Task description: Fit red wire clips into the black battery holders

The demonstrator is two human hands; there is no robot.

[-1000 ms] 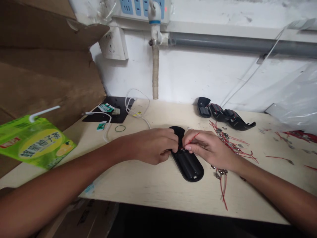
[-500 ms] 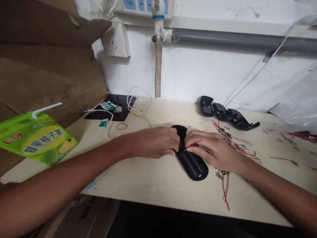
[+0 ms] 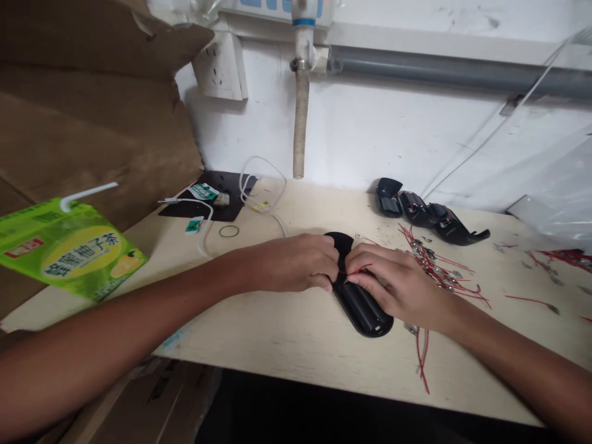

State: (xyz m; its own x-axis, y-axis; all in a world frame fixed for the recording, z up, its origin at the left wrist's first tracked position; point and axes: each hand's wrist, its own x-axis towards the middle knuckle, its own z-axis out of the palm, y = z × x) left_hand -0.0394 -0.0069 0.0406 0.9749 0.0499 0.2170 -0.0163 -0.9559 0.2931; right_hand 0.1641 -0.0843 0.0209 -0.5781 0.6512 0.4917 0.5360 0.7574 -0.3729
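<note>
A black plastic casing (image 3: pixel 365 308) with a rounded end and two long battery-like troughs lies slanted on the table. My left hand (image 3: pixel 305 262) is closed on its left edge near the upper part, with the fingertips partly hidden. From the right, my right hand (image 3: pixel 393 277) reaches over the casing, thumb and fingers pinched on a thin red wire (image 3: pixel 363 269). That wire runs between the two hands, and a small shiny metal piece shows under the right fingertips. Close by my right hand lies a pile of red wires with metal contacts (image 3: pixel 430 262).
Several more black casings (image 3: pixel 437 219) stand by the wall. A green drink carton (image 3: pixel 78 253) with a straw is at left, before a cardboard box (image 3: pixel 92 135). A white cable (image 3: pixel 208 228) and a rubber band (image 3: pixel 229 231) lie on the table. A hose (image 3: pixel 300 129) hangs above.
The view has shifted slightly. Both hands keep nearly the same place on the casing, with the red wire still in the right fingers.
</note>
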